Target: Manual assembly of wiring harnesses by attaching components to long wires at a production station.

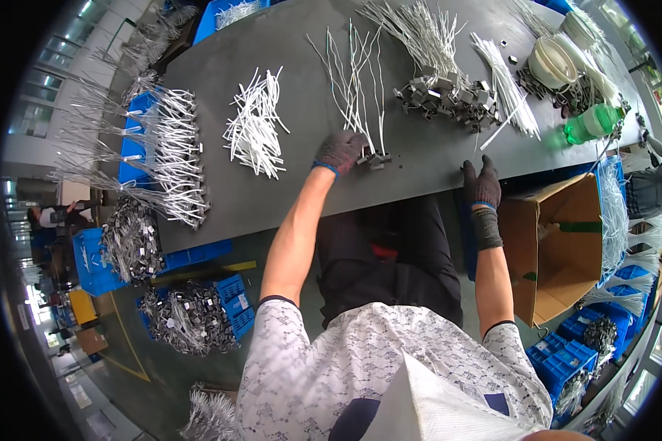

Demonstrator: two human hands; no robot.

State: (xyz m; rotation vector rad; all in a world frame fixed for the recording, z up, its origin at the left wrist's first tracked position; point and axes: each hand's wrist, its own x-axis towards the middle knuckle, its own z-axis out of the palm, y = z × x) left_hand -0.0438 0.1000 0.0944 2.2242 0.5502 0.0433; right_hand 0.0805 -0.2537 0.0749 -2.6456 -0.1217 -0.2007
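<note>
My left hand (pixel 340 152), in a dark knit glove with a blue cuff, rests on the table at the lower ends of several thin wires with white sleeves (pixel 355 103). Its fingers are curled together and hide what they pinch. Small dark metal blocks (pixel 376 160) sit at the wire ends beside those fingertips. Over the table's front edge, my right hand (pixel 483 187), gloved too, has its fingers apart and nothing visible in them. Just beyond its fingertips a loose white sleeve (pixel 499 130) sticks out from a bundle of white sleeves (pixel 509 92).
Left of my hands lies a pile of white sleeves (pixel 257 125). A heap of wired metal blocks (pixel 449 99) is farther right, near a cream bowl (pixel 552 63) and green bottle (pixel 594 123). An open cardboard box (pixel 518 250) stands below the table edge; finished-looking bundles (pixel 180 158) line the left end.
</note>
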